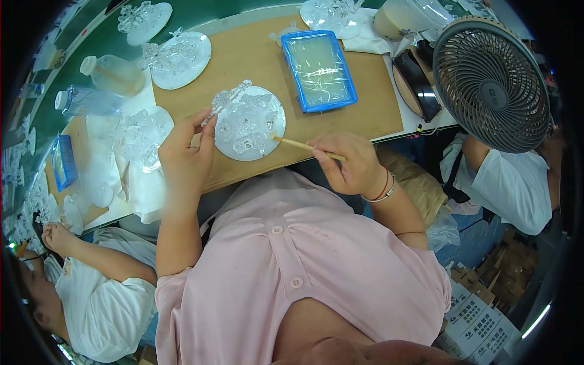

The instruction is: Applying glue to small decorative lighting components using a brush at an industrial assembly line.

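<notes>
My left hand [185,155] pinches a clear, knobbly plastic piece [226,100] between thumb and fingers at the left edge of a round white plate [278,121]. Several clear pieces [243,125] lie on that plate. My right hand [351,161] is closed round a thin yellowish stick [298,144], whose far tip reaches the plate's right edge. Whether the tip touches anything there, I cannot tell. Beyond the plate lies a blue-rimmed rectangular pad [319,72] wrapped in clear film.
More plates with clear pieces stand at left [198,45] and far back. Two white-capped bottles [115,73] lie at left. A dark fan [491,85], a dark glasses case [420,85] and a tub [404,21] stand at right. A co-worker [97,292] sits at left, another person [511,182] at right.
</notes>
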### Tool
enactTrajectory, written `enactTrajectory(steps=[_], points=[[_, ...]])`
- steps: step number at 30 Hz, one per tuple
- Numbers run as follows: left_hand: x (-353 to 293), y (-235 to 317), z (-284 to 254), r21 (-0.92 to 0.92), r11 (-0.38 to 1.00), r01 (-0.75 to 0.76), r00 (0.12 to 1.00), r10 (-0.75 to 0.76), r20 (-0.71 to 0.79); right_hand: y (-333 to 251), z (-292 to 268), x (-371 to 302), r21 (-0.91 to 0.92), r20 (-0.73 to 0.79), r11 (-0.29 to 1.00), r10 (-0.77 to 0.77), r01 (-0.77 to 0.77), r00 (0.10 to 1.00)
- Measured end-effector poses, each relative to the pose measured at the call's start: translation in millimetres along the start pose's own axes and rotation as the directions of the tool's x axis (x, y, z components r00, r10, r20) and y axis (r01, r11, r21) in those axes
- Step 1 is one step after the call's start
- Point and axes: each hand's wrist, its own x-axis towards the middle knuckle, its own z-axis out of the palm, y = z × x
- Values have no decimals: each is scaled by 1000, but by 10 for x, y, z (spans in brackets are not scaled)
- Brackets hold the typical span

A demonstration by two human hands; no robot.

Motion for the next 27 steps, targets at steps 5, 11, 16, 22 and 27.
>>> enactTrajectory(steps=[5, 11, 16, 22, 27], points=[[-43, 14, -30, 23, 1000, -6, 1000, 6, -11, -11, 138, 22, 24, -33, 1000, -1, 1, 999], [236, 119, -376, -52, 994, -99, 935, 111, 338, 0, 50, -26, 51, -28, 998, 46, -45, 999], [422, 12, -466, -170, 981, -88, 807, 171, 566, -1, 38, -87, 44, -65, 995, 90, -88, 994], [405, 74, -481, -134, 987, -90, 783, 153, 603, 33, 14, -124, 50, -160, 971, 239, -233, 958], [276, 60, -389, -161, 949, -271, 851, 314, 422, 37, -27, -129, 31, -79, 991, 135, -132, 988]])
